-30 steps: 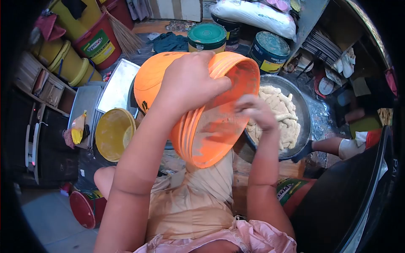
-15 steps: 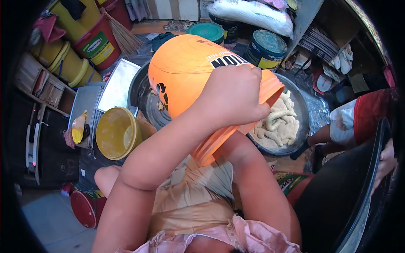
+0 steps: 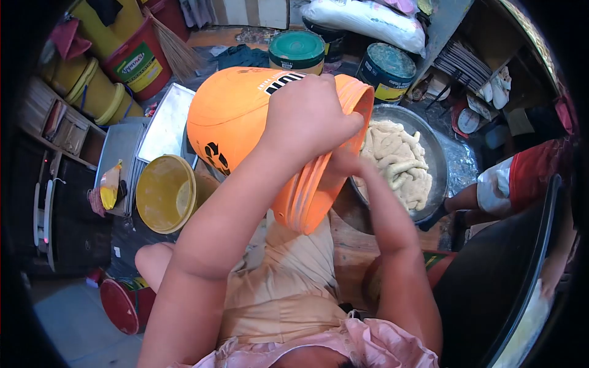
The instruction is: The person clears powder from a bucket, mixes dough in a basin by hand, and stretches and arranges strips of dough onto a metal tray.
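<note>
An orange plastic bucket [image 3: 236, 110] with black print is tipped on its side in front of me, its mouth turned to the right. My left hand [image 3: 313, 116] is closed on the bucket's upper rim. My right hand [image 3: 345, 162] reaches into the mouth; its fingers are hidden inside. Just right of the bucket, a wide dark round basin [image 3: 438, 165] holds pale dough [image 3: 399, 162] in thick, rope-like folds. Behind the bucket, another basin is nearly all hidden.
A yellow bucket [image 3: 165, 193] stands at left, near metal trays [image 3: 162, 122]. Lidded tubs [image 3: 297, 49] and a white sack [image 3: 365, 24] are at the back. Another person's legs [image 3: 469, 199] and a large black round vessel [image 3: 503, 294] are at right.
The orange bucket has shifted left along with my left hand, and its mouth faces me more. My right forearm has come into view at the mouth. More dough shows.
</note>
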{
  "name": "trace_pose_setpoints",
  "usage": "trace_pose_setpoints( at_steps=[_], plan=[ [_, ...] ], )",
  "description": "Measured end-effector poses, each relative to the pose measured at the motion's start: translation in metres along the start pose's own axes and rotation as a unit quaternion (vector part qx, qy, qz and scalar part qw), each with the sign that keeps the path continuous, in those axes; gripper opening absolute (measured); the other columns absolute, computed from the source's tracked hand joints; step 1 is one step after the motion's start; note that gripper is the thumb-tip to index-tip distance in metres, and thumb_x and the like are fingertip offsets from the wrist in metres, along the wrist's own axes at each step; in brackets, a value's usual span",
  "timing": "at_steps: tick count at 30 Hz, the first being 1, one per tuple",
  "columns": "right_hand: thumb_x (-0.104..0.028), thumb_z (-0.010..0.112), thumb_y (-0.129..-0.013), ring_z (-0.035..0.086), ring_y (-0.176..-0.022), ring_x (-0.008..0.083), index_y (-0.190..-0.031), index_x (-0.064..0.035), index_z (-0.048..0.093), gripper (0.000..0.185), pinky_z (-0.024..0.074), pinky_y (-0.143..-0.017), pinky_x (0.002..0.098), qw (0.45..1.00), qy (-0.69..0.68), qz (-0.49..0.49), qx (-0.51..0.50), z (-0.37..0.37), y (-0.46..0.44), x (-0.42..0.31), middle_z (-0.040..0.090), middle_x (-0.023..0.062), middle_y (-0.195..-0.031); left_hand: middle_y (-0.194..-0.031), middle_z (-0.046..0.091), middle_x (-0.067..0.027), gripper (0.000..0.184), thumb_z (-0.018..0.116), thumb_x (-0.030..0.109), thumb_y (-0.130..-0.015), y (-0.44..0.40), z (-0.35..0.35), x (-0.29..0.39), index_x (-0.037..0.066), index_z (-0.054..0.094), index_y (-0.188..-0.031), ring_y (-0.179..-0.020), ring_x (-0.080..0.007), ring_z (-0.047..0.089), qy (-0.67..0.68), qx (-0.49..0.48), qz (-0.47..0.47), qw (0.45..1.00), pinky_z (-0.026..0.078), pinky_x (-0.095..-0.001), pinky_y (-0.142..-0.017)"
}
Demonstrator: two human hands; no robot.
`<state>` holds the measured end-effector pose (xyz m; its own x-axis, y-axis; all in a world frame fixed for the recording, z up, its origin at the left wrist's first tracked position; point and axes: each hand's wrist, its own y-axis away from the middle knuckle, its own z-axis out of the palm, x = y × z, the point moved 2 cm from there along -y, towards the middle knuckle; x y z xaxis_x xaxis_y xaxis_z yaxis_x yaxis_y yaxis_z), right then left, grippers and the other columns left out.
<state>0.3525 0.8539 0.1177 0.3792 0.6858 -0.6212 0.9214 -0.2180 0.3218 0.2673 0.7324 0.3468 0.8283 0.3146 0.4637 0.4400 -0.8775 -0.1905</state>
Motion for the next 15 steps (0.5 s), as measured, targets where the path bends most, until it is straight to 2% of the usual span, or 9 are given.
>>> trace_pose_setpoints(
  at_steps=[1, 2, 3, 4, 6, 8, 10, 13, 15],
  plan=[
    [-0.036, 0.065, -0.083, 0.062, -0.09, 0.021, -0.111, -0.0104, 0.066, 0.038, 0.0477, -0.08, 0.0337, 0.993, -0.112, 0.008, 0.024, -0.036, 0.038, 0.008, 0.067, 0.0075, -0.091, -0.086, 0.065, -0.022, 0.045, 0.061, 0.035, -0.062, 0.002, 0.0, -0.001, -0.002, 0.061, -0.087, -0.083, -0.0368, 0.063, 0.004, -0.007, 0.001, 1.0, 0.051, -0.0438, -0.076],
    [-0.03, 0.067, -0.081, 0.061, -0.077, 0.0148, -0.108, -0.0093, 0.066, 0.034, 0.0491, -0.065, 0.0291, 0.975, -0.152, 0.16, 0.026, -0.067, 0.062, 0.011, 0.065, 0.0036, -0.087, -0.087, 0.065, -0.0221, 0.045, 0.061, 0.035, -0.062, 0.004, -0.001, -0.001, -0.003, 0.061, -0.088, -0.083, -0.0369, 0.063, -0.002, -0.008, -0.002, 1.0, 0.051, -0.0437, -0.076],
    [-0.026, 0.066, -0.081, 0.059, -0.068, 0.0115, -0.108, -0.0086, 0.065, 0.032, 0.0473, -0.057, 0.026, 0.973, -0.164, 0.151, 0.065, -0.081, 0.071, 0.07, 0.066, 0.0025, -0.086, -0.087, 0.064, -0.0221, 0.046, 0.061, 0.034, -0.063, 0.004, 0.0, 0.001, -0.003, 0.061, -0.089, -0.083, -0.0369, 0.063, -0.009, -0.009, -0.002, 1.0, 0.051, -0.0437, -0.076],
    [-0.012, 0.065, -0.075, 0.058, -0.069, 0.0112, -0.1, -0.0047, 0.066, 0.026, 0.045, -0.053, 0.0263, 0.944, -0.23, 0.176, 0.156, -0.094, 0.083, 0.104, 0.064, 0.0016, -0.081, -0.087, 0.064, -0.0221, 0.046, 0.061, 0.034, -0.063, 0.005, 0.0, 0.003, -0.003, 0.061, -0.09, -0.084, -0.037, 0.063, -0.016, -0.011, -0.001, 1.0, 0.051, -0.0436, -0.077],
    [-0.014, 0.067, -0.077, 0.06, -0.065, 0.0173, -0.101, -0.0047, 0.067, 0.027, 0.0486, -0.059, 0.0323, 0.954, -0.001, 0.278, 0.113, -0.109, 0.101, 0.196, 0.067, 0.0062, -0.085, -0.087, 0.064, -0.0224, 0.047, 0.061, 0.034, -0.063, 0.006, 0.004, 0.004, -0.003, 0.061, -0.091, -0.084, -0.0371, 0.063, -0.009, 0.002, 0.01, 1.0, 0.051, -0.0438, -0.077],
    [-0.009, 0.066, -0.076, 0.063, -0.072, 0.0205, -0.098, -0.0021, 0.068, 0.023, 0.0494, -0.06, 0.0355, 0.957, -0.033, 0.241, 0.155, -0.109, 0.133, 0.221, 0.068, 0.0101, -0.086, -0.089, 0.064, -0.0225, 0.048, 0.061, 0.034, -0.063, 0.008, 0.002, 0.004, -0.004, 0.061, -0.094, -0.085, -0.037, 0.063, -0.011, 0.006, 0.018, 1.0, 0.051, -0.0436, -0.078],
    [-0.006, 0.062, -0.078, 0.063, -0.081, 0.0202, -0.107, -0.0009, 0.065, 0.03, 0.0501, -0.064, 0.0337, 0.841, -0.218, 0.32, 0.378, -0.108, 0.154, 0.297, 0.067, 0.013, -0.093, -0.091, 0.064, -0.0226, 0.051, 0.061, 0.034, -0.063, 0.01, -0.001, 0.007, -0.004, 0.062, -0.098, -0.086, -0.0366, 0.063, -0.015, -0.001, 0.023, 1.0, 0.051, -0.0432, -0.079],
    [-0.004, 0.059, -0.081, 0.063, -0.089, 0.0212, -0.122, -0.0017, 0.056, 0.041, 0.0509, -0.069, 0.0332, 0.733, -0.236, 0.327, 0.547, -0.108, 0.174, 0.322, 0.065, 0.0135, -0.103, -0.093, 0.064, -0.0223, 0.056, 0.061, 0.034, -0.064, 0.013, 0.002, 0.003, -0.004, 0.061, -0.105, -0.088, -0.0361, 0.063, -0.001, 0.027, 0.032, 0.999, 0.051, -0.0425, -0.08],
    [-0.005, 0.058, -0.083, 0.063, -0.089, 0.0221, -0.129, -0.0026, 0.048, 0.047, 0.0513, -0.071, 0.0338, 0.674, -0.404, 0.319, 0.53, -0.1, 0.177, 0.32, 0.063, 0.0127, -0.106, -0.094, 0.064, -0.022, 0.058, 0.061, 0.034, -0.064, 0.014, 0.005, 0.002, -0.005, 0.06, -0.108, -0.089, -0.0357, 0.063, -0.006, 0.033, 0.033, 0.999, 0.051, -0.0421, -0.08]
  ],
)
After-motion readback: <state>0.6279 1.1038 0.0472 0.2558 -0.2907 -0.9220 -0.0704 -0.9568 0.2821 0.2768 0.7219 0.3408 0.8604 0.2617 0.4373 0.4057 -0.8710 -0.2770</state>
